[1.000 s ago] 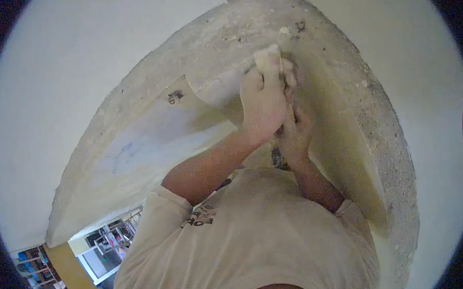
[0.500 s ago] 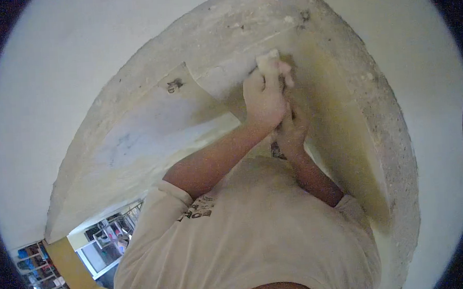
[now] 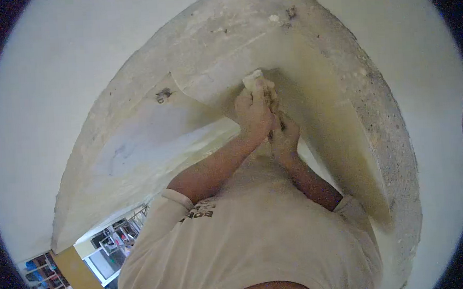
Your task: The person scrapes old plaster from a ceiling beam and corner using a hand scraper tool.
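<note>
My left hand is closed round a small pale block, whose whitish end sticks out past the fingers. Just below and to the right, my right hand is curled up against the heel of the left. What it grips, if anything, is hidden by its fingers. Both hands are over a big pale, smooth surface that has angled faces and a dark smudge. A ridge or fold runs beside the hands, and a shaded, yellowish face slopes away to the right.
A rough, pitted grey border curves round the pale surface. Beyond it lies a plain whitish area. Shelves with several items and a yellow-brown panel show at lower left. My beige shirt fills the bottom.
Both hands have moved a little down and left in the view, toward my body, with the pale block still in the left. The view has shifted slightly.
</note>
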Tool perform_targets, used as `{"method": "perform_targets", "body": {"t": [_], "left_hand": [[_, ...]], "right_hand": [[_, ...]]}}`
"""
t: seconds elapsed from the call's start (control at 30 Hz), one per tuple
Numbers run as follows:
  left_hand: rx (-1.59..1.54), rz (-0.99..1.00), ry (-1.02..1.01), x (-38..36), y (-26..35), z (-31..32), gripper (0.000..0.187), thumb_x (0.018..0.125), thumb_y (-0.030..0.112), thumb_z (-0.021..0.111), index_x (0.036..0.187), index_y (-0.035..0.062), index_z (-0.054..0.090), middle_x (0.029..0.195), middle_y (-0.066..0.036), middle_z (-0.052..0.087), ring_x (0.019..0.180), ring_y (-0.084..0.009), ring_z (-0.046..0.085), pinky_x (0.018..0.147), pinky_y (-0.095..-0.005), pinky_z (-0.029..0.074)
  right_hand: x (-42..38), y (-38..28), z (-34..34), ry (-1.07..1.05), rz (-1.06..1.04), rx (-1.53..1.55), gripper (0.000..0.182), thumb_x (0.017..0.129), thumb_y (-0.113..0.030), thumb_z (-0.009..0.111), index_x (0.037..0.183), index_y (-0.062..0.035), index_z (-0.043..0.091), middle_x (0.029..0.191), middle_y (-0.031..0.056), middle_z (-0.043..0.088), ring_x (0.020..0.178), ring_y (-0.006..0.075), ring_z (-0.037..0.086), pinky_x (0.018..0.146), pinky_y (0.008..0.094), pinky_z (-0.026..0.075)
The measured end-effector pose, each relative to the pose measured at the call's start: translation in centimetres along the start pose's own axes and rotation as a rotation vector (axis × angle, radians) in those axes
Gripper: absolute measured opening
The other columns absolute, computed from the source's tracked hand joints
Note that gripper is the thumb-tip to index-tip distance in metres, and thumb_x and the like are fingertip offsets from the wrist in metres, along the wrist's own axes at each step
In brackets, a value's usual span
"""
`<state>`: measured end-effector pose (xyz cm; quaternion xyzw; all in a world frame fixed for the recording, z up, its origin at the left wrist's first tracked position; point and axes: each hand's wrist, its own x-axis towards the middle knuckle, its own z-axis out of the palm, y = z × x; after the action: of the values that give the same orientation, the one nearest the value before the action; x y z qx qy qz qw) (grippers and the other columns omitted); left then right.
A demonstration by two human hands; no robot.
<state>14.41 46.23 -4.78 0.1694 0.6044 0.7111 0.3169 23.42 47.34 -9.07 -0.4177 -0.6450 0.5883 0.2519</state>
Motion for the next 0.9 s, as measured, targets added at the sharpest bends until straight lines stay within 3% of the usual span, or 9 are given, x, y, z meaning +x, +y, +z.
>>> {"method": "perform_targets", "body": {"t": [0.17,0.27,0.37,0.5,0.67,0.77,0.8,0.87,0.9], "left_hand": [[0.107,0.039,0.030,0.0,0.7,0.4,0.034,0.091,0.027,0.038,0.077,-0.0001,0.053,0.058,-0.003,0.050,0.048,-0.0082,0.045,0.044,-0.0226,0.037],[0.003,0.041,-0.011,0.2,-1.1,0.3,0.034,0.091,0.027,0.038,0.078,0.0003,0.053,0.058,-0.002,0.049,0.049,-0.0077,0.045,0.043,-0.0218,0.037],[-0.049,0.024,0.011,0.5,1.0,0.5,0.035,0.091,0.028,0.038,0.077,0.0007,0.053,0.058,-0.002,0.049,0.049,-0.0071,0.044,0.043,-0.0209,0.036],[0.149,0.120,0.052,-0.1,1.5,-0.5,0.036,0.090,0.032,0.039,0.075,0.0021,0.054,0.058,-0.002,0.050,0.047,-0.0065,0.043,0.042,-0.0202,0.034],[0.001,0.081,-0.001,0.0,3.0,-1.0,0.036,0.090,0.031,0.040,0.073,0.0028,0.054,0.058,-0.002,0.050,0.048,-0.0065,0.044,0.042,-0.0201,0.034],[0.150,0.188,0.015,0.4,1.4,-1.1,0.034,0.090,0.030,0.041,0.074,0.0022,0.053,0.058,-0.002,0.050,0.048,-0.0066,0.044,0.043,-0.0204,0.035],[0.026,0.088,0.012,0.1,1.3,-1.0,0.034,0.090,0.029,0.040,0.075,0.0018,0.053,0.057,-0.002,0.050,0.048,-0.0067,0.045,0.042,-0.0206,0.035],[-0.093,-0.022,0.005,0.2,1.2,-0.8,0.033,0.090,0.029,0.040,0.076,0.0014,0.052,0.057,-0.002,0.049,0.048,-0.0069,0.045,0.042,-0.0208,0.035],[-0.045,0.054,0.004,0.4,1.8,-0.7,0.033,0.090,0.029,0.040,0.076,0.0013,0.052,0.057,-0.002,0.049,0.048,-0.0072,0.045,0.043,-0.0211,0.035]], "right_hand": [[0.2,1.5,0.8,0.103,-0.164,-0.001,0.035,0.086,-0.030,0.045,0.094,0.0008,0.059,0.060,0.0104,0.057,0.050,0.0134,0.049,0.050,0.0299,0.043],[0.6,0.5,0.1,-0.007,0.039,-0.042,0.031,0.086,-0.026,0.045,0.098,0.0008,0.057,0.062,0.0102,0.058,0.051,0.0123,0.049,0.051,0.0294,0.043],[0.5,-0.4,0.7,0.015,-0.068,0.062,0.031,0.086,-0.025,0.047,0.097,0.0015,0.057,0.063,0.0108,0.058,0.053,0.0133,0.050,0.050,0.0293,0.042],[1.1,0.2,1.6,0.015,-0.166,0.049,0.031,0.086,-0.026,0.047,0.095,0.0019,0.057,0.064,0.0119,0.058,0.054,0.0151,0.052,0.051,0.0293,0.042],[1.1,-2.2,1.5,-0.034,-0.032,-0.143,0.030,0.086,-0.026,0.047,0.093,0.0010,0.057,0.067,0.0157,0.060,0.057,0.0179,0.056,0.053,0.0307,0.043],[1.0,1.6,2.5,0.040,-0.075,-0.053,0.031,0.086,-0.028,0.047,0.095,0.0005,0.058,0.068,0.0153,0.061,0.057,0.0179,0.055,0.055,0.0317,0.044],[1.0,0.8,2.5,0.044,-0.082,-0.052,0.031,0.086,-0.028,0.047,0.095,0.0005,0.058,0.068,0.0153,0.061,0.057,0.0179,0.055,0.055,0.0317,0.044],[0.6,-0.8,2.3,0.133,-0.237,0.061,0.041,0.088,-0.034,0.043,0.071,0.0017,0.052,0.053,-0.0008,0.044,0.047,0.0076,0.038,0.042,0.0257,0.031],[0.4,-0.5,2.2,0.134,-0.225,0.059,0.041,0.088,-0.034,0.043,0.071,0.0017,0.052,0.053,-0.0008,0.044,0.047,0.0076,0.038,0.042,0.0257,0.031]]}}
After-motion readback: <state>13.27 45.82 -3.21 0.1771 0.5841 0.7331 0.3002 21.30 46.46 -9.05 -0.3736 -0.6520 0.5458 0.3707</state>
